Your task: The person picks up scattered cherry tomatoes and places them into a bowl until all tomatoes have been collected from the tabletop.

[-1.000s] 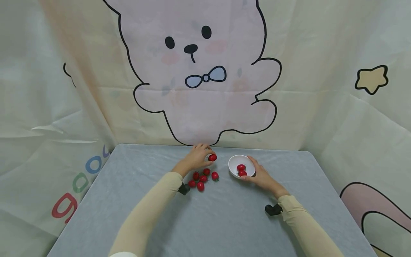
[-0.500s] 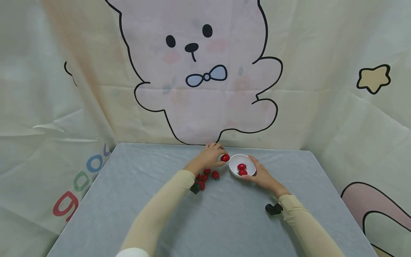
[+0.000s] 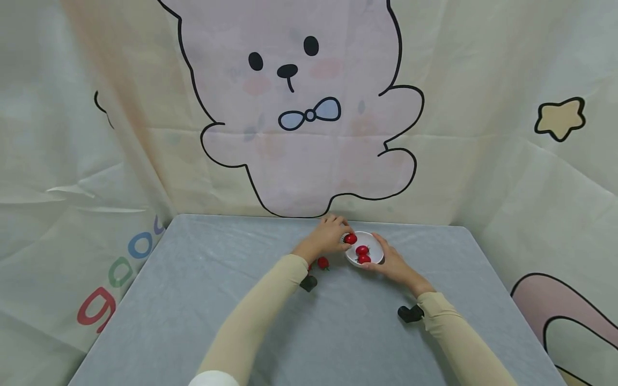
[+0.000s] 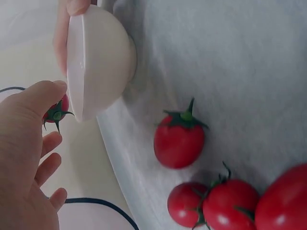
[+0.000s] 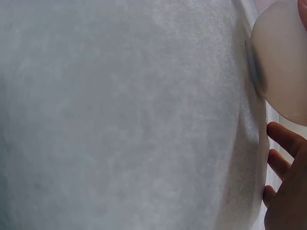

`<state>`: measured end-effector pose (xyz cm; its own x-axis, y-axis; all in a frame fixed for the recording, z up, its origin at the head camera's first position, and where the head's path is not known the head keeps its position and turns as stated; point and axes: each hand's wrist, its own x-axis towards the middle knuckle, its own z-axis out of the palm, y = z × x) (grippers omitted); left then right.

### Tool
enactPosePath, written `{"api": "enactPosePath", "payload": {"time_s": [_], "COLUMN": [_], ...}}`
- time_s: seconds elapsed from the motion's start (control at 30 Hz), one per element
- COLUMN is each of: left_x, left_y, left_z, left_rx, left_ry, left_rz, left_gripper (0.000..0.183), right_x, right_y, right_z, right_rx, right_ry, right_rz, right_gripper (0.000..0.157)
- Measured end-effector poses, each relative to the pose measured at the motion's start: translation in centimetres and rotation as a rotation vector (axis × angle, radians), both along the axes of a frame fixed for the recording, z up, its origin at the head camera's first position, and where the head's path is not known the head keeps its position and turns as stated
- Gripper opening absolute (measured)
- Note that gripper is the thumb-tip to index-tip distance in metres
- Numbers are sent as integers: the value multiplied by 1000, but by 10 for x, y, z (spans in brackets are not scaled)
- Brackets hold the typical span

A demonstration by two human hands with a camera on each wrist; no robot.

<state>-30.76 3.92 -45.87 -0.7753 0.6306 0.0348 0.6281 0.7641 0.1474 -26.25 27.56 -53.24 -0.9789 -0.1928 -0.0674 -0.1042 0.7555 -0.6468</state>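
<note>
My left hand pinches a red cherry tomato at the left rim of a small white bowl. In the left wrist view the green stem of that tomato pokes out below my thumb. On the bowl's other side my right hand grips the rim, thumb at the near side and fingers at the far side. Two cherry tomatoes lie inside the bowl. The right wrist view catches the bowl's outer wall and some curled fingers.
Several loose cherry tomatoes lie on the grey cloth-covered table, mostly hidden under my left wrist in the head view. One tomato sits slightly apart, nearer the bowl. A printed curtain hangs behind the table's far edge.
My left hand has carried the tomato rightward from above the loose group to the bowl's rim. The right hand and bowl have stayed in place.
</note>
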Motion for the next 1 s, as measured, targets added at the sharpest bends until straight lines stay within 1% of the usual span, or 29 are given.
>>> {"api": "enactPosePath", "payload": {"time_s": [0.23, 0.43, 0.5, 0.67, 0.8, 1.0], "left_x": [1, 2, 2, 3, 3, 2], "left_y": [11, 14, 14, 13, 13, 12], "left_z": [-7, -15, -17, -17, -17, -18], "left_rx": [-8, -20, -7, 33, 44, 45], "left_ry": [15, 22, 13, -14, -33, -42], "left_rz": [-10, -15, -18, -24, -20, -15], "left_gripper": [37, 38, 39, 39, 39, 38], "right_x": [1, 0, 0, -1, -1, -2], "right_y": [-1, -2, -2, -1, 0, 1], "right_z": [1, -2, -2, -2, -2, -2], "right_rx": [-16, -5, -6, -3, 1, 9], "right_ry": [33, 33, 27, 17, 12, 2], "right_rz": [10, 5, 4, 4, 0, -4], "right_gripper": [106, 106, 106, 106, 106, 107]}}
